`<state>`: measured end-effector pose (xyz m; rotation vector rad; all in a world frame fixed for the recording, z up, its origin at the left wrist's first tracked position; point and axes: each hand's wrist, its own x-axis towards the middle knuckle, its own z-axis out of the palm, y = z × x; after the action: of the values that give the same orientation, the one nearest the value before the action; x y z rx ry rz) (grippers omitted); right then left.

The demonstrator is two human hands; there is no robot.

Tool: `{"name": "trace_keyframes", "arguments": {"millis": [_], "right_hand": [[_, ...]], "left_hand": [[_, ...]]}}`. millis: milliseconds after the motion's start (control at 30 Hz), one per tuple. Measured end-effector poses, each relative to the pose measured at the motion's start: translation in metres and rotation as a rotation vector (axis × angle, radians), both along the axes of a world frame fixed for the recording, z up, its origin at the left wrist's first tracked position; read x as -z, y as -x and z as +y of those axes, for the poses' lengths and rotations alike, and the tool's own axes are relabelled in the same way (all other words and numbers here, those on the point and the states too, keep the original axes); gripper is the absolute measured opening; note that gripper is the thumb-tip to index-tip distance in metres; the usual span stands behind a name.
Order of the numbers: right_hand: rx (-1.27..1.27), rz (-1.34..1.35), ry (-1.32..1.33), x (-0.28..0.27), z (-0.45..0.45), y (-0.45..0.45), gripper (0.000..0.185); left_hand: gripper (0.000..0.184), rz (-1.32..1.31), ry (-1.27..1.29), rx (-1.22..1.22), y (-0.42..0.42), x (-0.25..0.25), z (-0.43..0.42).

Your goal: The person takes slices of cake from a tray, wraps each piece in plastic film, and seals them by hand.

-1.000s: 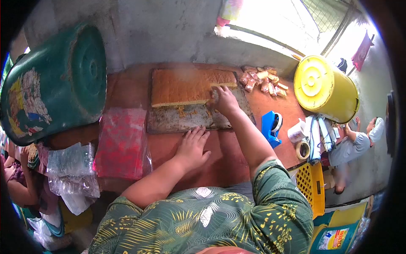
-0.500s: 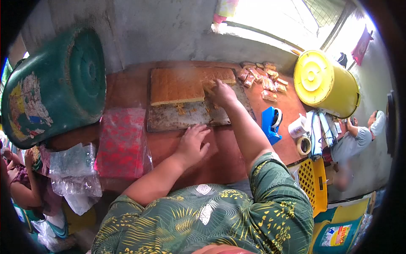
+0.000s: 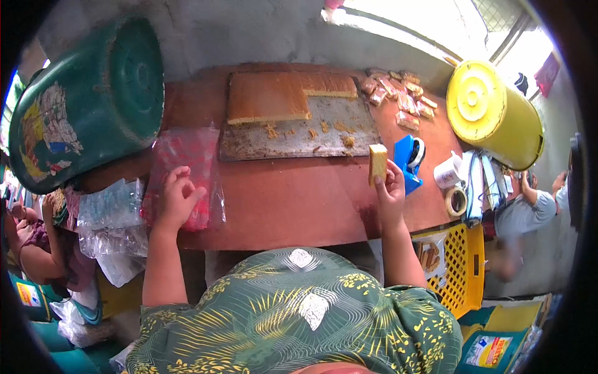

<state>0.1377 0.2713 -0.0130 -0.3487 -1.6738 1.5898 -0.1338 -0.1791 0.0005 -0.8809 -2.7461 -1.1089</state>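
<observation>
My right hand (image 3: 390, 187) pinches a slice of yellow cake (image 3: 377, 165) upright, right of the tray's front corner and beside the blue tape dispenser (image 3: 408, 163). My left hand (image 3: 179, 196) is over the red-printed plastic bags (image 3: 205, 146), fingers apart and curved; nothing shows between them. The large brown-topped cake (image 3: 268, 96) lies on the back of a metal tray (image 3: 249, 146), with crumbs on the bared part. Several wrapped cake pieces (image 3: 408, 119) are piled right of the tray.
A green barrel (image 3: 81, 106) lies at the left, a yellow one (image 3: 492, 112) at the right. Clear bags (image 3: 112, 212), a white mug (image 3: 447, 171), a tape roll (image 3: 456, 201) and a yellow crate (image 3: 464, 268) are nearby. A person (image 3: 526, 212) is at the far right, another (image 3: 47, 249) at the left.
My right hand has lifted a cake slice off the tray and come back towards me. My left hand has moved from the tray's front edge left to the red bags. The view has shifted slightly.
</observation>
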Motion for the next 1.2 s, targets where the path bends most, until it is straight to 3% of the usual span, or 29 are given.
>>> {"name": "trace_keyframes", "arguments": {"millis": [133, 267, 300, 400, 433, 533, 600, 667, 700, 767, 867, 900, 1000, 1033, 1200], "right_hand": [[0.016, 0.043, 0.146, 0.014, -0.012, -0.027, 0.051], [0.006, 0.030, 0.061, 0.019, -0.007, -0.024, 0.050], [-0.011, 0.026, 0.096, 0.013, -0.010, -0.024, 0.050], [-0.041, 0.040, 0.093, 0.014, -0.010, -0.023, 0.049], [-0.037, 0.044, 0.093, 0.015, -0.010, -0.022, 0.049], [-0.027, 0.051, 0.083, 0.016, -0.009, -0.020, 0.049], [-0.034, 0.043, 0.062, 0.016, -0.010, -0.020, 0.049], [-0.031, 0.014, 0.030, 0.018, -0.010, -0.020, 0.051], [-0.035, 0.017, 0.029, 0.019, -0.011, -0.020, 0.051], [-0.028, 0.013, 0.004, 0.023, -0.011, -0.020, 0.054], [0.005, -0.102, -0.099, 0.018, -0.018, -0.027, 0.057], [-0.022, -0.106, -0.150, 0.019, -0.020, -0.029, 0.058], [-0.127, -0.179, -0.309, 0.011, -0.035, -0.024, 0.060], [-0.183, -0.255, -0.365, -0.011, -0.048, -0.022, 0.060], [-0.339, -0.421, -0.737, -0.027, -0.070, 0.019, 0.057]], "left_hand": [[0.023, -0.149, -0.199, 0.028, 0.010, 0.004, -0.003], [0.016, -0.021, -0.056, 0.110, 0.014, 0.003, -0.015], [0.004, -0.028, -0.009, 0.095, 0.014, -0.002, -0.017], [0.013, -0.132, -0.097, 0.158, 0.032, -0.005, -0.028], [0.014, -0.044, -0.055, 0.186, 0.035, -0.010, -0.027], [0.019, -0.384, -0.293, 0.066, 0.003, -0.036, 0.021], [0.022, -0.330, -0.449, 0.266, -0.041, -0.029, 0.080], [0.020, -0.214, -0.364, 0.555, -0.079, -0.017, 0.131], [0.020, -0.432, -0.284, 0.638, -0.100, -0.017, 0.152], [0.049, -0.176, 0.231, 0.812, -0.136, -0.024, 0.178], [0.068, -0.212, 0.125, 0.860, -0.147, -0.014, 0.182], [0.080, -0.266, -0.017, 0.881, -0.134, -0.006, 0.177], [0.089, 0.048, 0.239, 0.543, -0.111, -0.013, 0.150], [0.093, -0.007, 0.338, 0.494, -0.110, -0.011, 0.141], [0.094, 0.028, 0.313, 0.503, -0.111, -0.002, 0.133]]}}
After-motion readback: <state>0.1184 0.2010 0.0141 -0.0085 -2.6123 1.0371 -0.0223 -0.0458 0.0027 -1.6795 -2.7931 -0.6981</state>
